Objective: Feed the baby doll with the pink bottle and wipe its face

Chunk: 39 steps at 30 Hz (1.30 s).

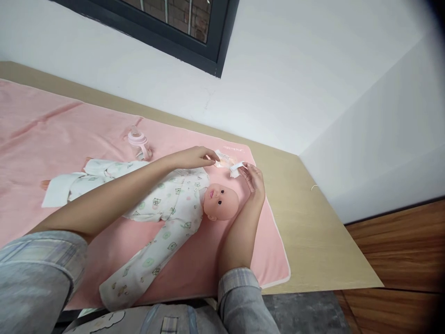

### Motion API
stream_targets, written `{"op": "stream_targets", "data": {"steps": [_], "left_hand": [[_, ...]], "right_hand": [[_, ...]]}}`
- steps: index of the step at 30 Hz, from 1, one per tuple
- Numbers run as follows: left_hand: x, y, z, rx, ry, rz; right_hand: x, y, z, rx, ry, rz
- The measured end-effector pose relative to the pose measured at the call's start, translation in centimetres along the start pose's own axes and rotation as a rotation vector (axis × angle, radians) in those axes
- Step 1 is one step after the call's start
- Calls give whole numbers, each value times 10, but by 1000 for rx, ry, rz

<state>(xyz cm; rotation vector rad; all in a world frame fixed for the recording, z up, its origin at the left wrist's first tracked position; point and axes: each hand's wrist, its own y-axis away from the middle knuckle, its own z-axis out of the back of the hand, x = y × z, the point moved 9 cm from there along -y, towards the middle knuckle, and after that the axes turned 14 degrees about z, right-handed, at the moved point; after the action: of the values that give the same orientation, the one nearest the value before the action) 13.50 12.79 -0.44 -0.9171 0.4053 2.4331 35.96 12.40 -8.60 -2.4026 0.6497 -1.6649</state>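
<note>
A baby doll in white printed pyjamas lies on a pink blanket, its head to the right. Beyond the head lies a small folded white cloth item with a loose tab. My left hand reaches across the doll's chest, and its fingertips press on the near end of that cloth. My right hand is beside the doll's head, and its fingers pinch the white tab.
A pink baby bottle lies on the blanket behind the doll's body. The blanket covers a light wooden table set against a white wall. A dark-framed window is above. Wooden floor shows at right.
</note>
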Motion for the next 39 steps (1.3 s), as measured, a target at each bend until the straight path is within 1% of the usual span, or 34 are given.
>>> {"op": "stream_targets", "data": {"steps": [2, 4, 6, 8, 10, 12, 14, 16, 18, 20, 27, 30, 35, 39], "left_hand": [[-3, 8, 1, -32, 75, -51], [-4, 15, 3, -83, 165, -66], [-2, 21, 4, -130, 270, -36], [3, 25, 2, -131, 396, 2], [8, 28, -4, -69, 547, 16], [11, 31, -12, 30, 700, 14], [14, 35, -18, 126, 841, 14], [17, 39, -23, 199, 968, 33], [19, 44, -26, 254, 1060, 64], [21, 47, -28, 276, 1104, 83], [25, 48, -28, 255, 1138, 32], [28, 47, -29, 246, 1165, 44], [27, 51, -32, 265, 1167, 59], [31, 51, -32, 206, 1214, 96]], "right_hand": [[13, 1, -12, 58, 53, -3], [28, 3, -30, 124, 105, 13], [42, 5, -52, 194, 151, 43], [54, 10, -77, 274, 192, 69], [63, 16, -104, 368, 215, 91], [70, 23, -127, 461, 213, 113], [75, 30, -146, 546, 212, 137], [81, 37, -158, 616, 239, 166], [86, 43, -164, 662, 287, 182], [89, 48, -168, 699, 323, 173], [93, 56, -170, 760, 446, 141], [90, 54, -167, 756, 473, 138], [85, 53, -165, 771, 476, 134], [85, 56, -168, 792, 479, 116]]}}
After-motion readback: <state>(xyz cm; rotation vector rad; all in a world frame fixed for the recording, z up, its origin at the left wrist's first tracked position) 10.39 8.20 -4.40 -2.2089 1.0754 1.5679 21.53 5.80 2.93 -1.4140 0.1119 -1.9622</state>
